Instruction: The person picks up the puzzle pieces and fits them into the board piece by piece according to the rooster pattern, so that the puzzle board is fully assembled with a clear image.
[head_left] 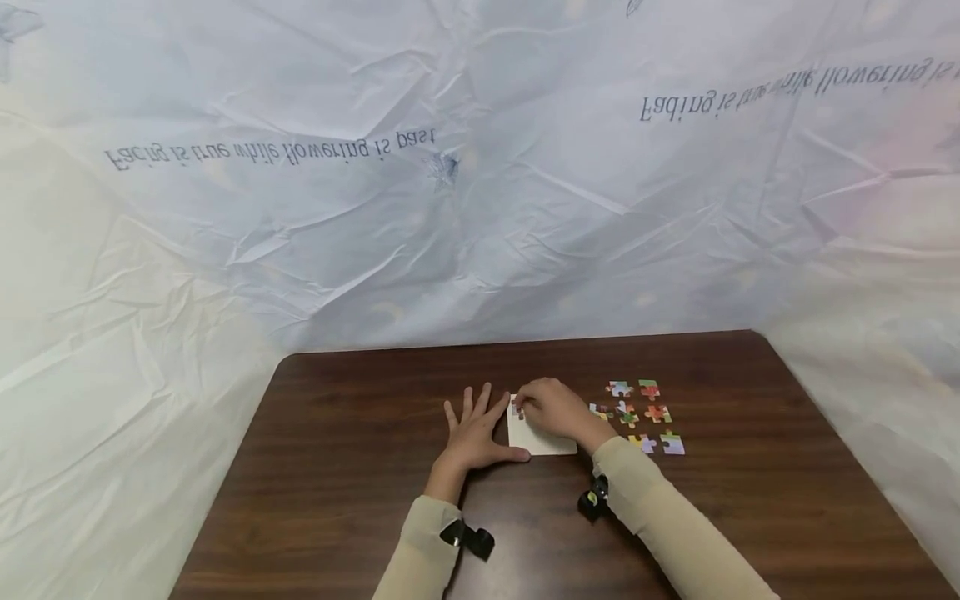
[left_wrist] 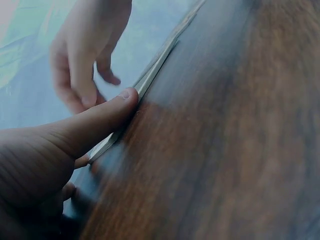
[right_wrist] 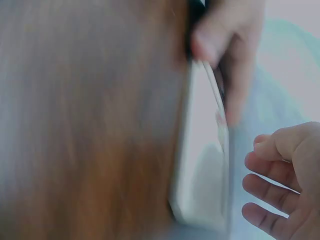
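A square white puzzle board (head_left: 546, 442) lies on the brown table. My left hand (head_left: 474, 439) is spread beside its left side, thumb at the near edge and index finger by the far left corner. In the left wrist view, the thumb (left_wrist: 107, 117) touches the board's edge. A jigsaw piece (head_left: 517, 408) sits in that far left corner. Over the board hovers my right hand (head_left: 557, 408), fingers bent near the piece. The right wrist view has its fingers (right_wrist: 270, 187) loosely curled, with nothing seen between them and the thumb.
Several loose jigsaw pieces (head_left: 657, 414) lie to the right of the board, some close to the right forearm. Each wrist wears a black strap. A pale printed sheet (head_left: 480, 208) hangs behind and around the table (head_left: 337, 433).
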